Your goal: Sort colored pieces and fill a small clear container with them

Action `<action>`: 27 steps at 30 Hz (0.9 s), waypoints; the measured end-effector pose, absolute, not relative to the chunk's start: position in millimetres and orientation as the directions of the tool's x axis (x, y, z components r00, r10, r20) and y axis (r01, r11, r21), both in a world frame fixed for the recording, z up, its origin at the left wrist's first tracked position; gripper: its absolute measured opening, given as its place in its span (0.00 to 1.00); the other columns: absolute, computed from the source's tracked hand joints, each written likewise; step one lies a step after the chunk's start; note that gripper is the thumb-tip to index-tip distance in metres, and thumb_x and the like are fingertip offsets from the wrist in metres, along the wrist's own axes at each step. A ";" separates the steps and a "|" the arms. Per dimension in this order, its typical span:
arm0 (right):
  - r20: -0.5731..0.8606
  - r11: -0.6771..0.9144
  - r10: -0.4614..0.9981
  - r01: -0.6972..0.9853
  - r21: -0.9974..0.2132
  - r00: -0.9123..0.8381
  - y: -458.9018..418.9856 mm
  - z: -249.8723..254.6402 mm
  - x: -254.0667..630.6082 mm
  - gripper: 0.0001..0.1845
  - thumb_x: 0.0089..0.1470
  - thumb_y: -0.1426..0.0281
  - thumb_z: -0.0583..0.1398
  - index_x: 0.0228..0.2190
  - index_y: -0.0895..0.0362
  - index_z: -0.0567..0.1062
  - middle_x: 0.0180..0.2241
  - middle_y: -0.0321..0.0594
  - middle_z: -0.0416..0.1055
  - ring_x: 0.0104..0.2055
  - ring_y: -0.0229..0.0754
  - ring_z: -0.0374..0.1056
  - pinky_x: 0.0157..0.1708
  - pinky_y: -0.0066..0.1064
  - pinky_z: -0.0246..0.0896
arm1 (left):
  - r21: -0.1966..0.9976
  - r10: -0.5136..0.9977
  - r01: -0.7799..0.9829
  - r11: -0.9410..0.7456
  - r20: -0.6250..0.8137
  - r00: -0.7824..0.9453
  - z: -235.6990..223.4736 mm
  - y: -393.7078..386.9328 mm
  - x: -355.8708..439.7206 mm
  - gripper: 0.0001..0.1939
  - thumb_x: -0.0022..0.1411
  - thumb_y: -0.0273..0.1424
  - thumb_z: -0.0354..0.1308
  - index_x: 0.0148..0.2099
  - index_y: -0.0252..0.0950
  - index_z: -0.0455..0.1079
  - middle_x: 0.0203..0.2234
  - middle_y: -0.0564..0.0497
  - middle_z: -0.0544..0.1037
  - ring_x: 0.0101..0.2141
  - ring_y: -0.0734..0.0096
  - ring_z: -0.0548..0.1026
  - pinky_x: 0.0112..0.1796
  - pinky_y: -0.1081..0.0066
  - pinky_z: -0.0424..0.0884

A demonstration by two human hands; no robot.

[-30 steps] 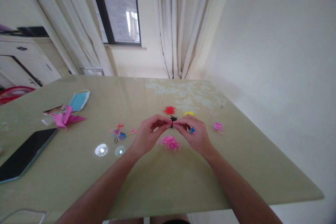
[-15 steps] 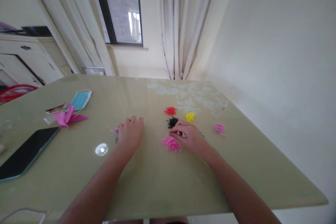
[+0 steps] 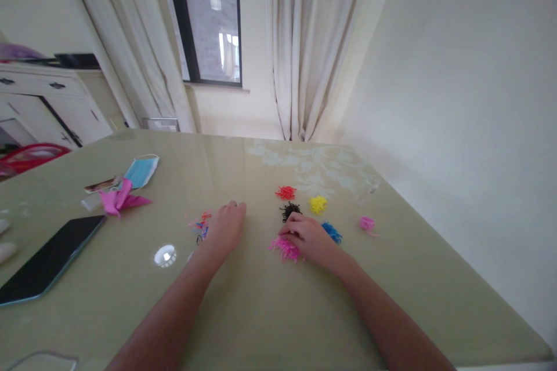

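My left hand (image 3: 227,226) rests low over the table, fingers curled in, just right of a small mixed pile of coloured rubber bands (image 3: 203,225). Its fingertips are hidden behind the back of the hand. Over the upper edge of the pink rubber bands (image 3: 286,249) is my right hand (image 3: 311,239), thumb and fingers drawn together; anything between them is too small to make out. Black rubber bands (image 3: 290,210) lie just beyond its fingers. Blue rubber bands (image 3: 332,232) show beside its knuckles. Farther back are red (image 3: 286,192) and yellow rubber bands (image 3: 318,204).
A pink band bundle (image 3: 367,224) lies to the right. On the left of the table (image 3: 261,313) are a dark tablet or phone (image 3: 47,258), a pink folded-paper shape (image 3: 122,198) and a blue face mask (image 3: 141,172). A white wall (image 3: 470,127) borders the right side.
My hands were together above the piles, pinching something dark. They have parted: the left moved left to the mixed pile, the right came down to the pink pile. The view has shifted slightly.
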State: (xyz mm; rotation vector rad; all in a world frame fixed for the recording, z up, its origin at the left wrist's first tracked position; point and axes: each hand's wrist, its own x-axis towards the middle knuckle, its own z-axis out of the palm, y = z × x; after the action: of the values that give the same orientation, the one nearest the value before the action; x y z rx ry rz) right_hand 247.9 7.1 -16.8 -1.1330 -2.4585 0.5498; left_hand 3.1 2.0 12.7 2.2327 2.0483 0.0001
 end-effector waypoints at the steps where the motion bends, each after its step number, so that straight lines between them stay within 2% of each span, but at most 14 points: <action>1: 0.170 0.597 0.778 0.628 -0.499 -0.605 7.4 -16.8 248.6 0.11 0.65 0.76 0.61 0.40 0.55 0.84 0.40 0.40 0.75 0.41 0.42 0.73 0.43 0.31 0.66 | 0.103 0.992 0.991 -0.090 -0.084 0.098 12.2 1.9 2.4 0.18 0.67 0.15 0.46 0.49 0.33 0.75 0.46 0.36 0.80 0.45 0.54 0.81 0.44 0.63 0.72; 5: 0.145 0.590 0.779 0.633 -0.501 -0.610 5.9 -13.9 250.5 0.13 0.64 0.78 0.60 0.41 0.54 0.85 0.40 0.40 0.75 0.41 0.42 0.74 0.44 0.31 0.66 | 0.196 0.990 0.973 -0.121 -0.047 0.133 4.8 6.1 0.4 0.19 0.65 0.15 0.49 0.50 0.33 0.75 0.46 0.38 0.81 0.46 0.55 0.81 0.45 0.62 0.71; 14: 0.169 0.602 0.769 0.608 -0.518 -0.617 3.8 -13.9 250.2 0.16 0.65 0.78 0.59 0.45 0.53 0.85 0.41 0.41 0.76 0.43 0.43 0.73 0.44 0.31 0.66 | 0.543 0.951 0.797 -0.263 0.287 0.119 -7.0 19.8 3.5 0.14 0.70 0.25 0.51 0.45 0.38 0.78 0.43 0.43 0.84 0.44 0.58 0.81 0.46 0.62 0.72; 19: 0.290 0.573 0.810 0.580 -0.579 -0.510 3.2 -13.1 247.2 0.12 0.68 0.73 0.59 0.46 0.56 0.83 0.40 0.43 0.76 0.41 0.43 0.73 0.43 0.33 0.66 | 0.802 0.962 0.537 -0.262 0.262 0.078 -4.6 21.3 6.6 0.08 0.65 0.32 0.58 0.42 0.38 0.78 0.36 0.45 0.86 0.37 0.59 0.83 0.42 0.61 0.76; 21: 0.331 0.546 0.834 0.568 -0.616 -0.442 2.7 -13.5 245.1 0.11 0.66 0.71 0.62 0.47 0.57 0.82 0.40 0.43 0.77 0.38 0.42 0.73 0.41 0.33 0.66 | 0.879 0.966 0.401 -0.258 0.247 0.080 -5.8 21.5 9.8 0.09 0.63 0.36 0.62 0.41 0.37 0.78 0.33 0.46 0.86 0.36 0.60 0.83 0.40 0.62 0.77; 27: 0.373 0.489 0.871 0.502 -0.713 -0.320 -0.9 -15.5 237.0 0.18 0.63 0.64 0.66 0.53 0.56 0.78 0.41 0.43 0.80 0.38 0.43 0.74 0.40 0.33 0.68 | 0.952 0.961 0.177 -0.250 0.221 0.166 -9.4 13.8 26.2 0.12 0.62 0.38 0.65 0.42 0.36 0.78 0.33 0.47 0.85 0.36 0.63 0.83 0.41 0.65 0.78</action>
State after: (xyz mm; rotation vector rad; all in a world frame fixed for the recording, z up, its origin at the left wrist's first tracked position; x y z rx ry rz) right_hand 237.0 -0.9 -15.5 -1.1309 -1.9793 0.6214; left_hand 26.2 13.8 -9.4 1.5995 1.1182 1.1704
